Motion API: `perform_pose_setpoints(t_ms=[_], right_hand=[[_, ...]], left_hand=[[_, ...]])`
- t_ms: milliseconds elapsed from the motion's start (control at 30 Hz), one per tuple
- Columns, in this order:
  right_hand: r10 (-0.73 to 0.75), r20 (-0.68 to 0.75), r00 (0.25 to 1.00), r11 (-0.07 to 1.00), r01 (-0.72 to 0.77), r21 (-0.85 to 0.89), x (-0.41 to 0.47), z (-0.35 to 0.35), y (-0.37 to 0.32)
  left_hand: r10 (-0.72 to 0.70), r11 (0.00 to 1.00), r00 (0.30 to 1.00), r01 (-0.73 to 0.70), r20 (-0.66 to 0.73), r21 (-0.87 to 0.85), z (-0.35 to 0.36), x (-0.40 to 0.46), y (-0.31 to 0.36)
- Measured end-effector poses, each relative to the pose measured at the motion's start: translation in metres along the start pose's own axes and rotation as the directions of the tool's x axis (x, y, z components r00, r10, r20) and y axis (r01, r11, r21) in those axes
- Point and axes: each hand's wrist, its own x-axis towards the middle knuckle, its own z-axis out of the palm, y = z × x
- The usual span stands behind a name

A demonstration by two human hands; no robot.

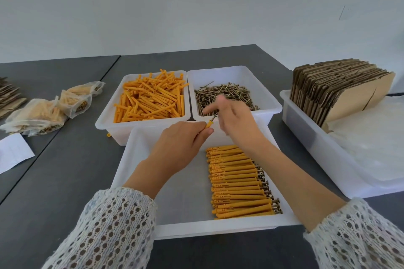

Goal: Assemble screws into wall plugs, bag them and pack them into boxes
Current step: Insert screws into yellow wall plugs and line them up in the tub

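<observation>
My left hand (182, 142) grips an orange wall plug (208, 125) with a screw (213, 117) poking out of its top end, over the near white tray (140, 150). Blurred, my right hand (235, 121) hovers just right of the screw with fingers spread, holding nothing I can make out. A neat row of assembled plugs with screws (238, 182) lies in the right half of that tray. Behind stand a bin of loose orange plugs (150, 98) and a bin of loose screws (231, 94).
Filled clear bags (50, 109) lie on the dark table at the left, with a white paper (13, 153) nearer. At the right, a white bin (306, 135) holds flat cardboard boxes (336, 91) and clear plastic bags (376, 144). One stray plug (108, 135) lies beside the plug bin.
</observation>
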Motion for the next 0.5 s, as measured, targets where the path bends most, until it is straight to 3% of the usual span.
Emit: perform_pose_setpoints(t_ms=[100, 167, 333, 500], right_hand=[[0.072, -0.276, 0.958, 0.995, -0.049, 0.091, 0.009, -0.011, 0.008], [0.170, -0.354, 0.920, 0.985, -0.144, 0.100, 0.012, -0.017, 0.016], [0.270, -0.393, 0.879, 0.963, -0.238, 0.127, 0.013, -0.021, 0.027], [0.220, -0.385, 0.896, 0.975, -0.209, 0.071, 0.014, -0.018, 0.030]], left_hand=[[0.096, 0.995, 0.989, -0.092, 0.113, -0.038, 0.008, -0.002, 0.012], [0.210, 0.978, 0.944, -0.204, 0.254, -0.049, 0.018, -0.002, 0.029], [0.361, 0.928, 0.820, -0.363, 0.445, -0.084, 0.047, 0.004, 0.065], [0.390, 0.920, 0.784, -0.354, 0.484, -0.167, 0.050, 0.009, 0.076]])
